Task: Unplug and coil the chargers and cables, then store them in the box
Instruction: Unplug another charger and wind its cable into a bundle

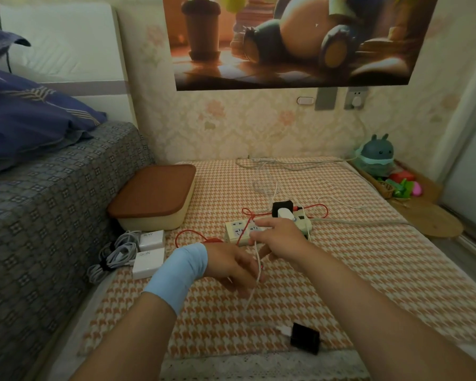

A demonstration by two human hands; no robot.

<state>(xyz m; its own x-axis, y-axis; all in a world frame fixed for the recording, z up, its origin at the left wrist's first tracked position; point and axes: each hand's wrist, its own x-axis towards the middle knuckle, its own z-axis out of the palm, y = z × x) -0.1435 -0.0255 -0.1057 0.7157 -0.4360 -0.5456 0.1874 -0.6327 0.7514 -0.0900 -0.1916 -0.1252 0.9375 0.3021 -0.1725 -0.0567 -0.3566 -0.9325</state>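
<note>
A white cable [252, 291] runs between both hands above the checked mat. My left hand [231, 266], with a blue wristband, has its fingers curled round the cable. Just above it, my right hand [276, 237] pinches the same cable in front of the cream power strip [238, 229]. A black charger [282, 207] and a white plug [286, 215] sit in the strip, with a red cable [248, 215] draped over it. An unplugged black charger [305, 337] lies near the mat's front edge. The cream box [154, 220] with a brown lid stands shut at the left.
Two white chargers [150, 251] with coiled grey cables [113, 255] lie beside the bed [39, 215]. More white cables [286, 162] trail along the wall. A teal toy [377, 155] and coloured bits sit on a wooden ledge at right.
</note>
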